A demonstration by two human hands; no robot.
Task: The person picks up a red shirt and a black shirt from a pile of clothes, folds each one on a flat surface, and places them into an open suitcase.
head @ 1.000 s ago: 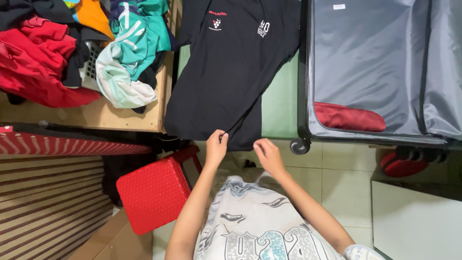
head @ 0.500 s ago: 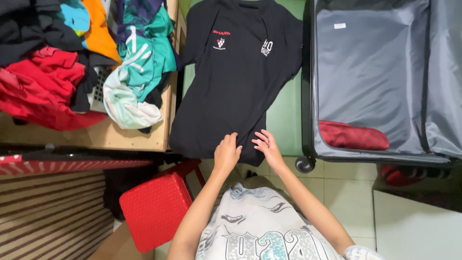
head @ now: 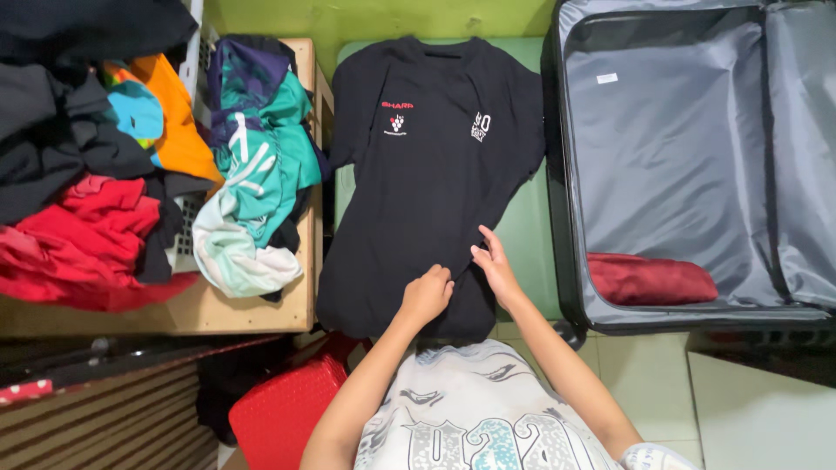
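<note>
Black T-shirt (head: 427,174) lies face up and flat on a green surface (head: 527,235), between a wooden shelf (head: 209,309) piled with clothes (head: 131,174) and an open grey suitcase (head: 688,157). Both hands have slid up from the hem onto the lower cloth. Left hand (head: 427,296) curls, fingers bunched, pinching fabric; right hand (head: 496,265) presses flat, fingers together. A folded dark red garment (head: 649,280) sits in the suitcase.

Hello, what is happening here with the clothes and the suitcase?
A person has a black T-shirt spread flat on a green surface. The left hand and right hand both rest on its lower part. An open suitcase beside it holds a folded dark red garment. A pile of clothes lies on the other side.
</note>
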